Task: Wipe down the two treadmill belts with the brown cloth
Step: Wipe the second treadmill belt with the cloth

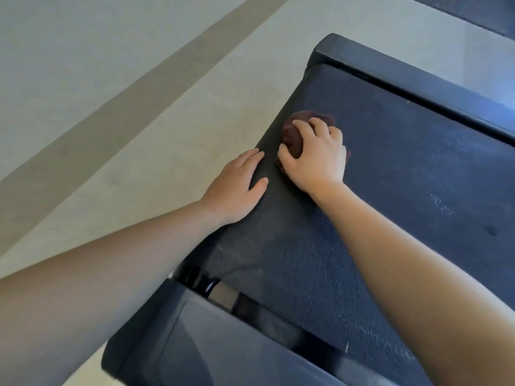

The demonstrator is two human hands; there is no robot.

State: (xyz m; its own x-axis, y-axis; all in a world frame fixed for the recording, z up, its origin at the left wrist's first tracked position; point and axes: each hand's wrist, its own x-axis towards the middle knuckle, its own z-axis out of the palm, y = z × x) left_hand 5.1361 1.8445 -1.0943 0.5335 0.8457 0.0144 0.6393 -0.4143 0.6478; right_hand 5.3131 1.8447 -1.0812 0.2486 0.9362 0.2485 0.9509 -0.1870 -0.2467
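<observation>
**Cloth pressed to the belt edge**

At the frame's centre, the right hand (317,157) clamps its curled fingers (302,128) over the bunched brown cloth (292,137) on the dark treadmill belt (390,176). The left hand (237,188) lies flat, fingers extended, on the belt's left edge beside the pale floor (111,121).

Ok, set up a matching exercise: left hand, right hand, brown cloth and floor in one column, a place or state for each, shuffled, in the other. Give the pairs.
Things:
1. left hand
2. right hand
3. brown cloth
4. floor

Places or states:
A. bunched up on the treadmill belt, under a hand
B. pale, with a darker stripe across it
C. flat, open, on the belt's near edge
D. curled over the cloth, gripping it

Pairs: 1-C, 2-D, 3-A, 4-B
</observation>
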